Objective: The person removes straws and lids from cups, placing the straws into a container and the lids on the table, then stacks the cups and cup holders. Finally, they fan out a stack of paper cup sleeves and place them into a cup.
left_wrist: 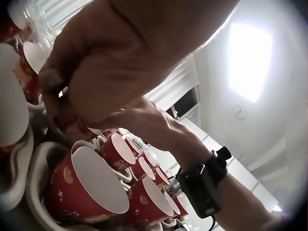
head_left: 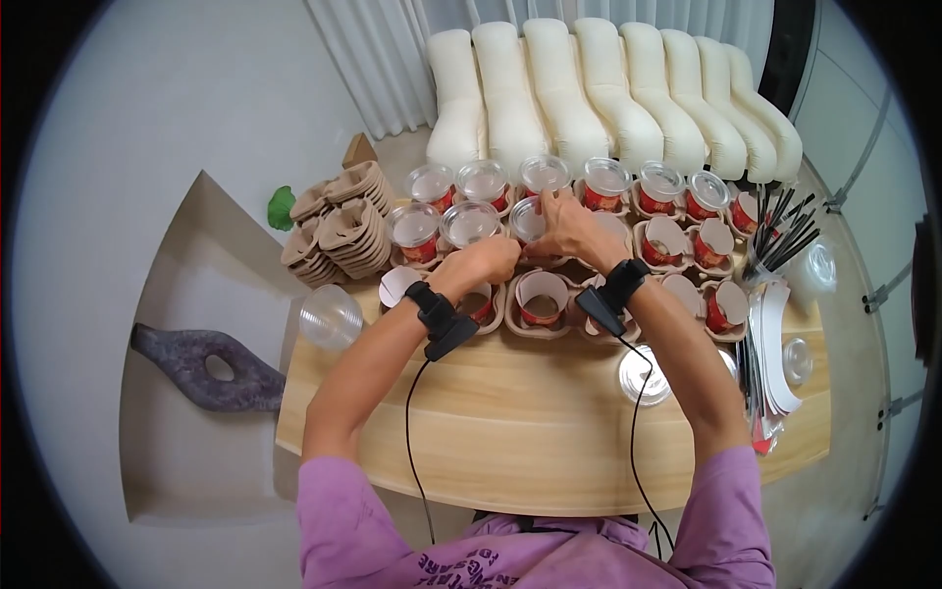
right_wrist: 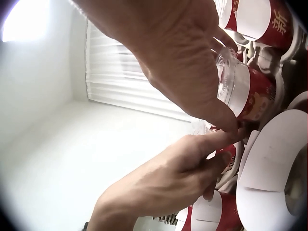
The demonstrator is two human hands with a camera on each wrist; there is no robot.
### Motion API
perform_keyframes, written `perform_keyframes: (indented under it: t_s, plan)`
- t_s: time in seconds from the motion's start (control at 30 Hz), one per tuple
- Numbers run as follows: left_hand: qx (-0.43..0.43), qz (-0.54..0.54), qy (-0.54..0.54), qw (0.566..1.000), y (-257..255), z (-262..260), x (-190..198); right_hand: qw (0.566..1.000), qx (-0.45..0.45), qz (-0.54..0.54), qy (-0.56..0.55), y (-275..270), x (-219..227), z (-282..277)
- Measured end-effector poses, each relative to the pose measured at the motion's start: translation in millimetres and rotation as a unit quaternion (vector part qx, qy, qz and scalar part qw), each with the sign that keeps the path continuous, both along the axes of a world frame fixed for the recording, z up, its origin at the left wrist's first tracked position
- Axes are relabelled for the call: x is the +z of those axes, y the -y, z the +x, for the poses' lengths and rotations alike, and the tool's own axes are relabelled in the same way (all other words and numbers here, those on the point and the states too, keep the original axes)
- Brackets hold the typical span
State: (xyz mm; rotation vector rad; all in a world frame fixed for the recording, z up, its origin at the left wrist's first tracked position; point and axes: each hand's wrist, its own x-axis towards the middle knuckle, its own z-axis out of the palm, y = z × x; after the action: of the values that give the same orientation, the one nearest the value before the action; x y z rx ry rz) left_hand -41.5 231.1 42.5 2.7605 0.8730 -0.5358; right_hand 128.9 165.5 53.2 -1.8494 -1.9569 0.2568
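At the far left, well clear of both hands, a stack of pulp cup carriers [head_left: 339,228] stands beside a loose clear dome lid [head_left: 331,316] on the wooden table [head_left: 510,432], presumably as spare stock kept within arm's reach. The left hand [head_left: 488,260] lies just left of the work point with its fingers curled; in the right wrist view its forefinger and thumb extend to the lower side of the red paper cup [right_wrist: 250,94], which suggests it steadies the cup body while the other hand works the top. That cup [head_left: 530,224] sits between the two hands, in the second row of cups from the far edge, seated in a carrier so that it cannot slide. The right hand [head_left: 574,231] lies over it from the right, fingers wrapped around the clear lid [right_wrist: 228,72] at the cup's rim, a hold consistent with pressing the lid down evenly. Beyond the hands, lidded cups [head_left: 605,182] fill the far row; nearer than the hands, open cups [head_left: 542,299] wait in their carriers. To the right of the right hand stand black straws [head_left: 780,236] and a pile of white sleeves [head_left: 775,344], and a further lid [head_left: 643,378] lies just beside the right forearm.
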Motion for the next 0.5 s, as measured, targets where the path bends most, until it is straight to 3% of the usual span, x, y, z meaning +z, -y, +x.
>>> perform_keyframes:
  t_s: [0.2, 0.33, 0.43, 0.5]
  plan:
    - [-0.027, 0.018, 0.087, 0.996, -11.2, -5.4, -24.8, 0.999, -0.003, 0.029, 0.015, -14.6, -17.9, 1.7]
    - [-0.051, 0.030, 0.074, 0.995, -4.1, -0.2, -16.7, 0.999, -0.019, 0.040, 0.020, -15.9, -22.3, -0.8]
    - [-0.018, 0.046, -0.001, 0.999, 11.5, 5.1, 3.8, 0.996, -0.007, 0.076, 0.035, -12.8, -17.4, -0.9]
    - [-0.030, 0.073, 0.015, 0.997, 15.3, 4.4, 6.6, 0.994, -0.027, 0.098, -0.041, -9.3, -10.8, -0.3]
